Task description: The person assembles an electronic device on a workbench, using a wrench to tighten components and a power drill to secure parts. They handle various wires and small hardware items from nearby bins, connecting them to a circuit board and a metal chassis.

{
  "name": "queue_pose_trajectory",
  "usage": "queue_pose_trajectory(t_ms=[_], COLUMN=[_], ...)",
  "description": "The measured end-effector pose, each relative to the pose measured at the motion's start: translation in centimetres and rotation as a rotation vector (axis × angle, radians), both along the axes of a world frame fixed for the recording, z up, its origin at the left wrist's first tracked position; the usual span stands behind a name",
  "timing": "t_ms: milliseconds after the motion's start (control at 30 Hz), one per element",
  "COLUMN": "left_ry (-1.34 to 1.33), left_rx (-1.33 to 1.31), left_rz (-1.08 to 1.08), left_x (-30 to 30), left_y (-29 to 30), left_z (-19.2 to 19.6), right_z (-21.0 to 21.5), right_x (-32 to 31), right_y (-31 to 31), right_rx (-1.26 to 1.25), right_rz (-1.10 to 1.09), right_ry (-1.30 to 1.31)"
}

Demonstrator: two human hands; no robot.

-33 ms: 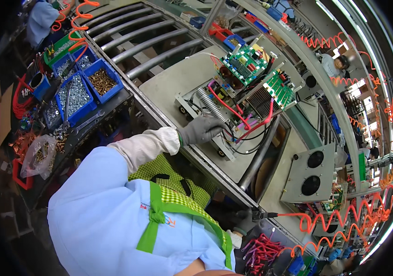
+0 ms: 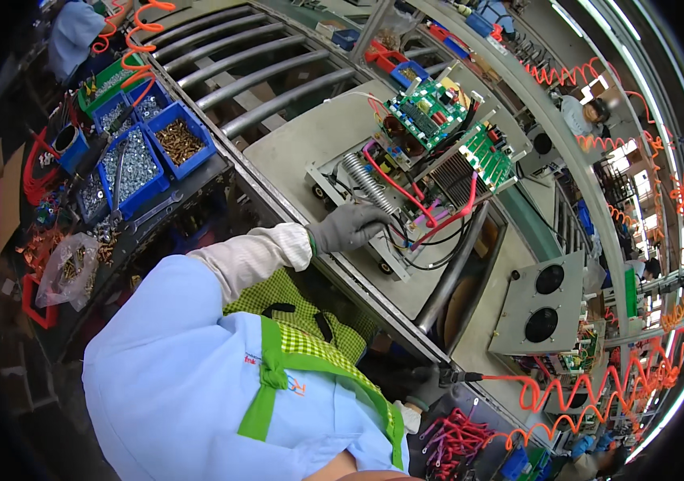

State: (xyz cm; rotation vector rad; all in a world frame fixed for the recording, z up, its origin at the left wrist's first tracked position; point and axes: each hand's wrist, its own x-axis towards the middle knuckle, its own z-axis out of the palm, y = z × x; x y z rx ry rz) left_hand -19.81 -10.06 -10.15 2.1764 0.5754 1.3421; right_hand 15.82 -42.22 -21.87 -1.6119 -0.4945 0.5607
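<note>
Left hand [image 2: 351, 227], in a grey glove, lies palm-down on the near edge of the open electronics chassis [image 2: 406, 180], fingers curled over its black and red wiring; it grips the wires loosely, not a clenched fist. The chassis sits on a grey pallet plate [image 2: 310, 144] on the conveyor line. Long axis of the chassis runs from the left hand diagonally up and away toward the two green circuit boards [image 2: 428, 108], which stand tilted at the far end. A coiled silver resistor [image 2: 362, 178] lies just beyond the hand's fingertips, parallel to that axis. Red cables [image 2: 430, 216] loop across the chassis beside the hand.

Right hand [image 2: 430, 383], dark-gloved, is low and well apart from the chassis, closed around a black pneumatic screwdriver [image 2: 458, 375] with an orange coiled hose [image 2: 566, 397] running off it.

Blue bins of screws [image 2: 153, 152] stand on the counter, well to the left of the chassis.
</note>
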Motion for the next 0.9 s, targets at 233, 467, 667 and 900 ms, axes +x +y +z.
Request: queue_pose_trajectory(t_ms=[233, 467, 667, 900], left_ry=[0.003, -0.142, 0.051, 0.471], left_rx=[-0.078, -0.184, -0.044, -0.284], left_rz=[0.087, 0.112, 0.422, 1.059], left_x=[-1.6, -3.3, -12.6, -31.9], left_y=[-0.5, 1.2, 0.5, -7.5], left_z=[-1.4, -0.3, -0.9, 0.2], right_z=[-3.8, 1.9, -2.1, -7.1], right_x=[1.5, -2.8, -4.2, -6.0], right_y=[0.0, -0.3, -1.3, -0.6], right_rx=[-0.100, -0.248, -0.075, -0.400], right_rz=[0.010, 0.102, -0.226, 0.255], right_ry=[-0.920, -1.038, -0.384, -0.394])
